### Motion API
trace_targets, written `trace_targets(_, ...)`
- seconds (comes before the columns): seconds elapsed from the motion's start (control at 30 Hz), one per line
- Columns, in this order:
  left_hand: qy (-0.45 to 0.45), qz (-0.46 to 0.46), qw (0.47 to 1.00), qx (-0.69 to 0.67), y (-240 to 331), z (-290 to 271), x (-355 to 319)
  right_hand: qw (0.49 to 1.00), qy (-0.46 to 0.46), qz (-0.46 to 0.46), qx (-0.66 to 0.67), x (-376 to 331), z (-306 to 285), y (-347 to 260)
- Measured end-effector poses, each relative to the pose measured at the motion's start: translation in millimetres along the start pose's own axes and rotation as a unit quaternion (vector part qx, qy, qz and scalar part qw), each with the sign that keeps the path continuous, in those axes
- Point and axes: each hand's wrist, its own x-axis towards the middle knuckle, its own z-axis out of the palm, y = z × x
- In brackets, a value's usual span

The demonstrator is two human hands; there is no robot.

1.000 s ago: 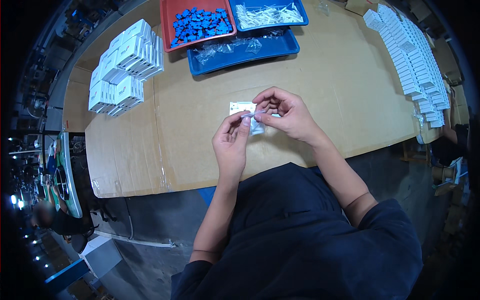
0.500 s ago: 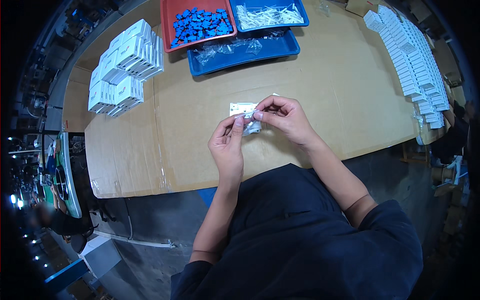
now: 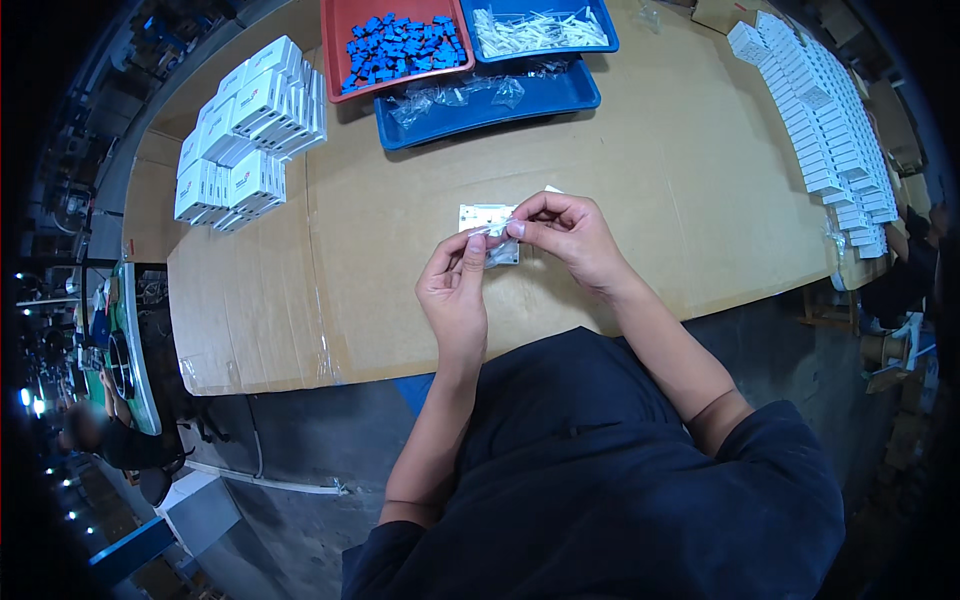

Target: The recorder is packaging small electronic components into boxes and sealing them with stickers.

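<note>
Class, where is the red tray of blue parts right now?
In the head view, the red tray sits at the table's far edge, between the white boxes and the blue trays.

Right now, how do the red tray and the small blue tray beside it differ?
The red tray holds a heap of small blue parts; the small blue tray holds pale white pieces. The red tray sits to the left, the small blue tray to the right. Both are at the table's far edge, beyond the hands.

Clear, crinkly plastic bag glints glossy between the fingers; matt brown cardboard covers the table, smooth plastic trays shine, white paper boxes look matt.
</note>
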Motion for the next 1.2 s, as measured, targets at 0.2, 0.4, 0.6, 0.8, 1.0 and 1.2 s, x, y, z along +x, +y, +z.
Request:
trace_targets(0.2, 0.012, -0.004, 1.0, 0.001, -3, -2, 1, 1.0, 0.006, -0.016, -0.022, -1, 1, 1)
trace_targets(0.4, 0.008, -0.01, 1.0, -0.001, -1, -2, 1, 0.999, 0.008, -0.026, -0.023, -1, 2, 2)
trace_targets(0.6, 0.007, -0.003, 1.0, 0.004, -2, -1, 0, 0.999, 0.008, -0.027, -0.023, -2, 0, 4)
trace_targets(0.8, 0.01, -0.006, 1.0, 0.001, -4, -1, 0, 0.998, 0.002, -0.051, -0.028, 0, -2, 8)
trace_targets(1.0, 0.015, -0.014, 1.0, -0.001, -7, -1, 0, 0.999, 0.007, -0.035, -0.004, 0, 2, 14)
trace_targets(1.2, 0.016, -0.003, 1.0, -0.005, -5, 2, -1, 1.0, 0.001, -0.006, 0.007, -2, 3, 16)
